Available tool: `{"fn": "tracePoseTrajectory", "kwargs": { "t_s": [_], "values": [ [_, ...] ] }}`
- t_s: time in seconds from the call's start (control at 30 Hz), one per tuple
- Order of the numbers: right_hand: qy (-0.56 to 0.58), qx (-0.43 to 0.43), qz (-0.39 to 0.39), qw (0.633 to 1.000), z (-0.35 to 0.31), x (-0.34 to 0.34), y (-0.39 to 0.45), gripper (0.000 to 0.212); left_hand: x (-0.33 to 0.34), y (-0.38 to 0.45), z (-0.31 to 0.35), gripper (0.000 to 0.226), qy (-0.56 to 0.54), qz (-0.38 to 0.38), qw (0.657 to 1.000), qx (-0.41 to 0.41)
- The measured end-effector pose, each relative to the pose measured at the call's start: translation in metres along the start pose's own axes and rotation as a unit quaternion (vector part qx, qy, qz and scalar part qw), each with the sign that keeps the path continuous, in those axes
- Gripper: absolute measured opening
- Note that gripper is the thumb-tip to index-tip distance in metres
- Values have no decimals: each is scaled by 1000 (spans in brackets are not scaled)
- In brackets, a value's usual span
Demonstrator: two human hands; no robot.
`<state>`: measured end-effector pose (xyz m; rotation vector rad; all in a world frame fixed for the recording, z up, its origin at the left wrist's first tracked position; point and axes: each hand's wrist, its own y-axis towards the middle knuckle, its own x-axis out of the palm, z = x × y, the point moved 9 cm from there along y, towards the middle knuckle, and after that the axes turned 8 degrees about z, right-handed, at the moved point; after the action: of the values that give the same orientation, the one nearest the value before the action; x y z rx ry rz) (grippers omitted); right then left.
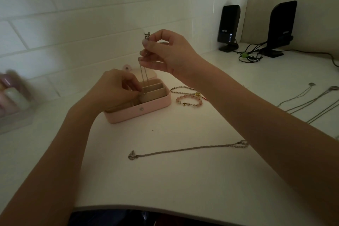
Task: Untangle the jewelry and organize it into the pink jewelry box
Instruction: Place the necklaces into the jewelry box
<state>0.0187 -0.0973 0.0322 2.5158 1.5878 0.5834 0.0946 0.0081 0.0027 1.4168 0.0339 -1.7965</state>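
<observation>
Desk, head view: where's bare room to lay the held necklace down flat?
Free: the wide patch between the pink jewelry box, the loose chain and the desk's near edge. Crowded: right of the box, the pink bead bracelet; far right, thin necklaces; back right, speakers and cables.

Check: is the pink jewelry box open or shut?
Open: the pink jewelry box shows its beige compartments, lid folded back behind.
</observation>
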Motion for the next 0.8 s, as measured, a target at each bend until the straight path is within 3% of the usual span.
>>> {"fn": "tracePoseTrajectory", "kwargs": {
  "t_s": [0.13,0.27,0.33,0.4,0.47,0.57,0.67,0.73,0.8],
  "values": [
    [9,2,3,1000,-1,-1,0,10,7,-3,-2,22,-26,-48,998,-16],
    [7,11,-5,1000,1,1,0,10,7,-3,-7,26,-47,-48,997,-43],
    [8,24,-21,999,5,5,-1,10,2,-2,-4,15,-142,-43,988,-52],
    [28,42,-29,998,9,8,-2,8,3,-4,5,29,-280,-72,956,-50],
    [39,55,-21,998,11,5,0,6,3,-5,12,30,-342,-76,936,-37],
    [-109,64,26,992,16,-21,4,8,-6,-2,9,19,-356,-14,933,-48],
    [-298,101,42,948,29,-49,3,12,-9,-2,2,20,-341,-4,938,-62],
    [-289,132,39,947,38,-54,0,10,-8,-2,0,20,-319,-2,945,-66],
    [-186,152,17,971,42,-42,-2,5,-5,-2,1,21,-307,-7,949,-67]
  ]
}}
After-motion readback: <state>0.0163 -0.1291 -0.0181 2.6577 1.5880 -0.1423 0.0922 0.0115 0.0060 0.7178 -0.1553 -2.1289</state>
